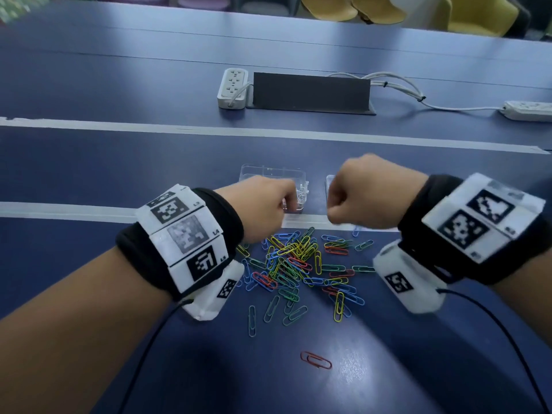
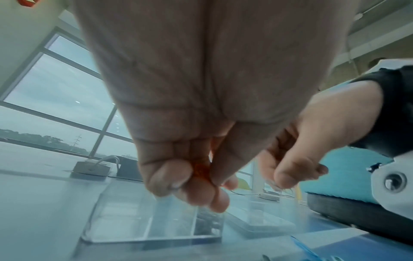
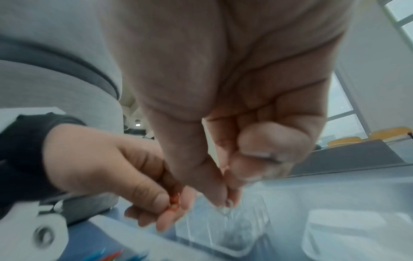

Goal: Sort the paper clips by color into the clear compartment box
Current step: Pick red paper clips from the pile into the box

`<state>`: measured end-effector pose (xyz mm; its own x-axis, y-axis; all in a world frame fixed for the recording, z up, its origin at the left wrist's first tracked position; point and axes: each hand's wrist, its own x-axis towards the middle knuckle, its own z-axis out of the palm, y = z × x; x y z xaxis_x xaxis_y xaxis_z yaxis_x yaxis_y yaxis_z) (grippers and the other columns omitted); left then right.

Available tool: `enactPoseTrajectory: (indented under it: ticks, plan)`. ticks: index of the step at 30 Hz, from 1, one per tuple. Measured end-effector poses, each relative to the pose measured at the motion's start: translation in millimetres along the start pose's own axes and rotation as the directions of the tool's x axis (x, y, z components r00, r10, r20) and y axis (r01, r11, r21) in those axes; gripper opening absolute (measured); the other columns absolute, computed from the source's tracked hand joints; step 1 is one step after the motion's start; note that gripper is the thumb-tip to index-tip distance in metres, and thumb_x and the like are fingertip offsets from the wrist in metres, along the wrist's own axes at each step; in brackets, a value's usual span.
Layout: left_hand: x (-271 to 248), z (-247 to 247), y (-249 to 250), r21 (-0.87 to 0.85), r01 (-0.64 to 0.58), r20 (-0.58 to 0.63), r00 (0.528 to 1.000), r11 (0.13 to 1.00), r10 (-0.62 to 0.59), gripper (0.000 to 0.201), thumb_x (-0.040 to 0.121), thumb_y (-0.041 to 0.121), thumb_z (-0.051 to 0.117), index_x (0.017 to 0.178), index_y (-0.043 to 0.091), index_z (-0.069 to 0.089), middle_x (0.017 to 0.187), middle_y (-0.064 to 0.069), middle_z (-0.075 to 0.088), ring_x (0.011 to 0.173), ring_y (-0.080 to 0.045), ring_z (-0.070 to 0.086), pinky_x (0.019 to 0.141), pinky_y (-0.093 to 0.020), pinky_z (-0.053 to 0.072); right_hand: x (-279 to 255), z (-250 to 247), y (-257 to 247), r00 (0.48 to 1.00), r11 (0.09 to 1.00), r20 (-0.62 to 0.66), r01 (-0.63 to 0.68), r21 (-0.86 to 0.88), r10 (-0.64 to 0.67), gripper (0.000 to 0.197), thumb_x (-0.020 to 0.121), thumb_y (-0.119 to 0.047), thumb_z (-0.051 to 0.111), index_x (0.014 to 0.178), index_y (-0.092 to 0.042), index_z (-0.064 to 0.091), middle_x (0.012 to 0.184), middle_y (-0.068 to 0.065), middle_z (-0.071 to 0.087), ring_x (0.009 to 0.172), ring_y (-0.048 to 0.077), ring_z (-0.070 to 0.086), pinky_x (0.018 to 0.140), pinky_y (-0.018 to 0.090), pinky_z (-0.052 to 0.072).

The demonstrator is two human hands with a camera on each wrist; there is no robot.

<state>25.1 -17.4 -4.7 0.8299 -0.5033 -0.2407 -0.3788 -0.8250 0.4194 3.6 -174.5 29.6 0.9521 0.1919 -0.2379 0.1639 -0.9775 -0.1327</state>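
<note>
Red clip (image 2: 201,170) was pinched in the left hand (image 1: 263,209), between thumb and curled fingers (image 2: 165,178), sitting right over the near edge of the clear compartment box (image 1: 273,174). Only a bit of the clip showed, so I couldn't call its long axis or which way it pointed. Box lay straight below and slightly ahead of that hand, long axis running left-right across the bench (image 1: 89,162). Judging by that, the drop only needs a short move down into a cell; which cell is for red, can't tell.

Right hand (image 1: 367,198) was fisted, thumb and fingertips closed on a pale silver clip (image 3: 225,211), just right of the box's right end, above what looked like the detached lid (image 1: 330,182). A few silver clips (image 1: 301,192) already sat in the right-end compartment, so that hand looked nearest to it.

Remaining pile of mixed clips (image 1: 298,264) lay on the bench between the wrists, nearer the body than the box, clips pointing every way. One stray red clip (image 1: 316,360) lay apart, closest to the body, long axis roughly left-right. Sorting looked early.
</note>
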Motion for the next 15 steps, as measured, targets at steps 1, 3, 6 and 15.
enactPoseTrajectory:
  ticks: [1,3,6,15]
  plan:
    - [2.3,-2.2,-2.1,-0.023,0.018,-0.036,0.999,1.000,-0.019,0.029,0.090,0.006,0.039,0.108,0.021,0.056,0.097,0.001,0.063,0.082,-0.018,0.049,0.074,-0.021,0.037,6.3,-5.6,-1.8,1.000,1.000,-0.028,-0.008,0.024,0.008,0.018,0.077,-0.023,0.060,0.078,-0.012,0.074,0.063,0.008,0.060,0.069,0.024,0.056,0.070,0.026,0.048]
    - [6.2,-8.0,-5.4,-0.062,0.051,-0.113,0.992,0.997,-0.058,0.027,0.089,0.006,0.041,0.110,0.018,0.054,0.102,-0.001,0.068,0.086,-0.018,0.053,0.077,-0.023,0.039,20.9,-12.7,-6.6,0.998,0.995,-0.042,-0.048,0.089,0.052,0.018,0.079,-0.025,0.060,0.080,-0.014,0.074,0.055,0.001,0.057,0.062,0.020,0.055,0.068,0.024,0.047]
    - [11.5,-14.7,-8.6,-0.080,0.094,-0.185,0.977,0.992,-0.108,0.025,0.088,0.005,0.044,0.108,0.015,0.057,0.104,-0.002,0.069,0.100,-0.021,0.059,0.087,-0.029,0.045,41.7,-10.5,-14.1,0.993,0.985,-0.007,-0.114,0.127,0.116,0.021,0.080,-0.024,0.059,0.079,-0.010,0.073,0.050,-0.002,0.056,0.051,0.014,0.054,0.068,0.025,0.052]
    - [26.8,-15.2,-11.3,-0.094,0.153,-0.245,0.954,0.984,-0.171,0.031,0.087,0.008,0.052,0.115,0.018,0.062,0.111,-0.007,0.067,0.102,-0.023,0.062,0.095,-0.035,0.049,57.3,-5.9,-18.4,0.993,0.960,0.064,-0.112,0.257,0.099,0.031,0.081,-0.006,0.050,0.103,-0.019,0.067,0.071,-0.001,0.066,0.076,0.020,0.064,0.085,0.030,0.055]
